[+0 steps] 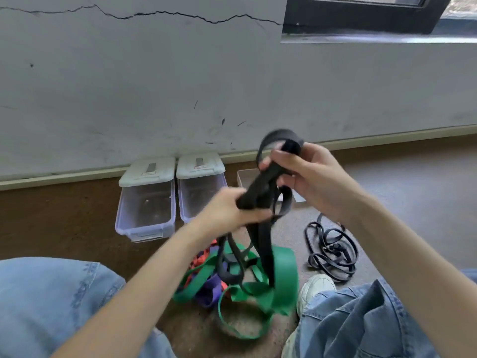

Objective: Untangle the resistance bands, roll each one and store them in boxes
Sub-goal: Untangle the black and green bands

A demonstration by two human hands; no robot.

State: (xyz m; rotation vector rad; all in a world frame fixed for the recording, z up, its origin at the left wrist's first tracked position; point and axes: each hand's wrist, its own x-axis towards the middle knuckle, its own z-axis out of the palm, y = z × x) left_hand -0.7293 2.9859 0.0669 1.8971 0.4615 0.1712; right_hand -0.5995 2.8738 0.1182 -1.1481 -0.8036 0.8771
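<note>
A black band (260,189) (partly rolled) is gripped by both the left hand (227,210) and right hand (307,177), fingers curled round it.

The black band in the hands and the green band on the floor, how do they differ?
The wide black resistance band is lifted, held by both the left hand and the right hand; the flat green resistance band lies untouched on the floor. The black one is partly coiled at its top; the green one sprawls in loose loops. Both remain tangled together below.

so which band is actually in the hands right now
The wide black band, gripped by both the left hand and right hand. The green band and thin black band lie on the floor.
</note>
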